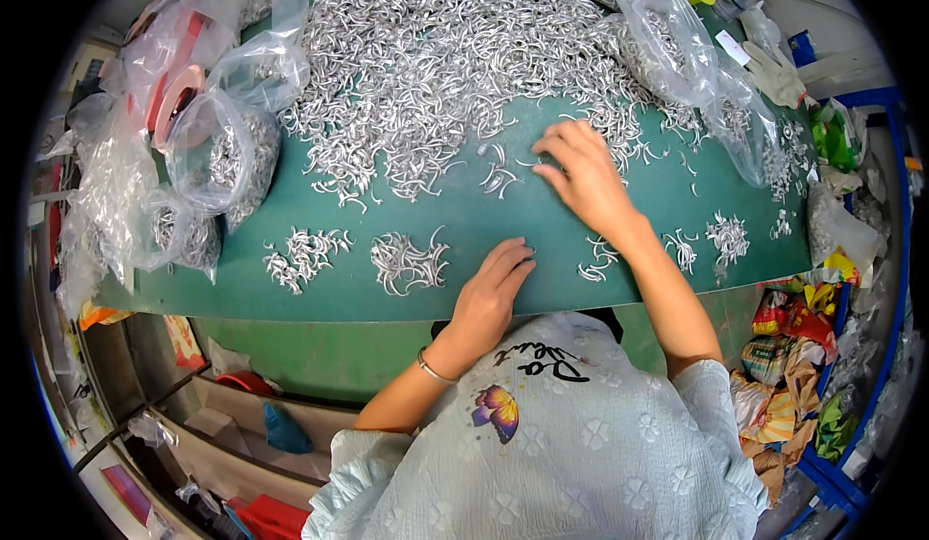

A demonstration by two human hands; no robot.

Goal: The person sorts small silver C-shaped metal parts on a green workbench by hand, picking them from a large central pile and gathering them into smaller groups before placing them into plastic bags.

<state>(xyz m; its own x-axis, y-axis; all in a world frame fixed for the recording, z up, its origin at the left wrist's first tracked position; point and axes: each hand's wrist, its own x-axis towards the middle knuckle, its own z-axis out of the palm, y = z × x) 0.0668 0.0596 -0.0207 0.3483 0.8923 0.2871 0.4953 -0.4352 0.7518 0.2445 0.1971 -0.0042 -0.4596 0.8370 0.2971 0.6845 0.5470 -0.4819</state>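
"Head view: where are the loose curved silver pieces (498,181)?"
"On one green table (556,250), just left of the right hand (585,174), the nearer; long axes vary."
"Fingers?"
"Bent on both; whether gripping, I cannot tell."
"Counts?"
"Two hands, one large pile (435,56), two small heaps (408,263) left of the left hand (492,293); pieces uncountable."

- Left hand (487,293) palm down, fingers together, slightly bent
- Left forearm (402,395) slanting forward and inward
- Right hand (584,174) farther forward, fingers bent, thumb apart
- Right forearm (668,293) angled inward
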